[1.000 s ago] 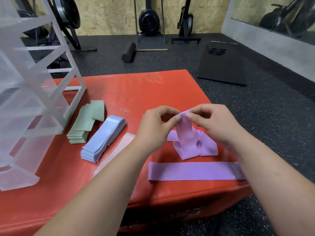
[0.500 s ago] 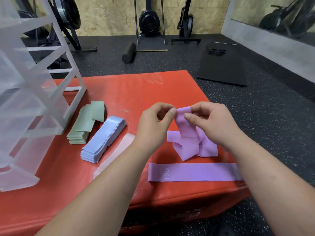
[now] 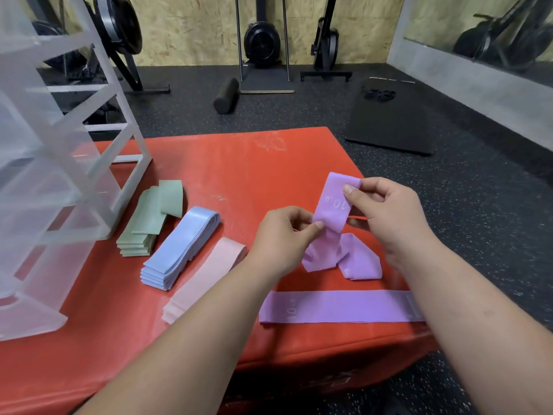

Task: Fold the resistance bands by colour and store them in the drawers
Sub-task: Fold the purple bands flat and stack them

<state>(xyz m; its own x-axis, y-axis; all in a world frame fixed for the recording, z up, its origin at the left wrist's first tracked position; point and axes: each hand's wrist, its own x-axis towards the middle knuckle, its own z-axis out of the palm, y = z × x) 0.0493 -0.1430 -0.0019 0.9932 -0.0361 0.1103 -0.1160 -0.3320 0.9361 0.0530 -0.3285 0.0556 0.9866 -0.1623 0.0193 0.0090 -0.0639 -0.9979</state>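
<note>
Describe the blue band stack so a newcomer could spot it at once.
On the red mat, a clear drawer unit stands at the left. Right of it lie three folded piles in a row: the blue stack is the middle one, between the green stack and the pink band. It alone is pale blue.

The drawer unit (image 3: 59, 175) stands on the left end of the surface (image 3: 239, 163). Just right of the drawer unit lies a first stack of bands (image 3: 149, 217), right of that a second stack (image 3: 182, 247), then a third stack (image 3: 203, 280), each a little nearer the front edge. Farther right of the drawer unit, a flat band (image 3: 338, 307) lies along the front edge. Behind it is a loose band (image 3: 332, 217), its lower end on the surface, its upper part pinched between the left hand (image 3: 281, 238) and the right hand (image 3: 389, 217). On the floor behind and right of the drawer unit lie a roller (image 3: 226, 95) and a mat (image 3: 389, 121).
</note>
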